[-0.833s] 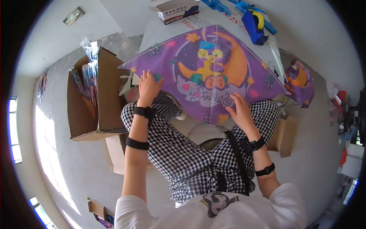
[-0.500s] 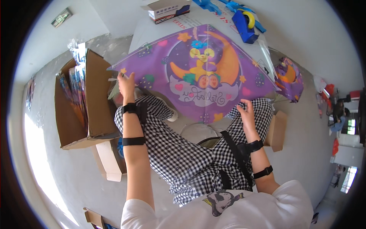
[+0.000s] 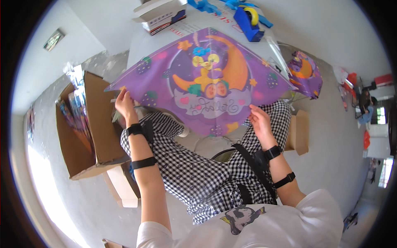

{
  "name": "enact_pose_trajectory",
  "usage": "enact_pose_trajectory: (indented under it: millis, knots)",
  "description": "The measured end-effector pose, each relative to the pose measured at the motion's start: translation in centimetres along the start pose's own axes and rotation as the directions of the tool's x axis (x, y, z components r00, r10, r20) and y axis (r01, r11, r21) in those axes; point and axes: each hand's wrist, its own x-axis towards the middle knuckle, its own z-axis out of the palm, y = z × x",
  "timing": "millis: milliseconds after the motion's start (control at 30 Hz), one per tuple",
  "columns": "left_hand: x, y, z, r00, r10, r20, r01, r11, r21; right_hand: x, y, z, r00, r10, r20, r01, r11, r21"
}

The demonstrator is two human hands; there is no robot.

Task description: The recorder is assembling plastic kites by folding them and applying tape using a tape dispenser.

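A purple diamond-shaped kite (image 3: 159, 82) with a cartoon animal on an orange moon spreads above my knees, its far part over the table. The lettering on it reads reversed. My left hand (image 3: 125, 108) is closed on the kite's lower edge near its left corner, fingertips pinched together. At the lower right edge, my right hand (image 3: 261, 126) has its fingers loosely bent and apart, fingertips touching the fabric. Thin rods run along the kite's upper edges. Another kite (image 3: 305, 74) of similar print hangs past the right corner.
On the white table (image 3: 142, 43) are an open carton (image 3: 161, 18), a blue tape dispenser (image 3: 248, 25) with yellow tape and blue strips (image 3: 204, 6). A tall cardboard box (image 3: 103, 120) of wrapped kites stands left. Smaller boxes sit on the floor, one (image 3: 298, 132) by my right knee.
My left hand has gone from open fingers to a pinch at the kite's edge. My right hand has shifted left to touch the lower edge. The view has turned slightly.
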Motion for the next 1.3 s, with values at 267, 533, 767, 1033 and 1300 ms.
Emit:
enact_pose_trajectory:
  millis: [267,533,767,1033,1300]
  knots:
    - [-2.0,0.9,2.1,0.875,0.339,0.346,-0.464,0.384,0.798,-0.6,-1.4,-1.6,0.984,-0.177,-0.015,0.162,0.931,-0.329]
    - [-2.7,0.9,5.2,0.825,0.194,0.530,-0.563,0.205,0.801,-0.1,-1.9,-2.6,0.992,-0.107,-0.064,0.077,0.927,-0.366]
    - [-1.4,0.6,1.8,0.891,0.364,0.270,-0.381,0.280,0.881,0.3,-2.0,-3.0,0.993,-0.104,-0.062,0.075,0.932,-0.356]
    - [-3.4,0.0,2.4,0.834,0.429,0.346,-0.434,0.126,0.892,0.3,-4.9,-2.0,0.943,-0.328,-0.052,0.214,0.719,-0.661]
    - [-4.8,-1.7,6.9,0.709,0.453,0.540,-0.659,0.155,0.736,0.6,-4.5,16.8,0.428,-0.381,0.820,0.895,0.051,-0.444]
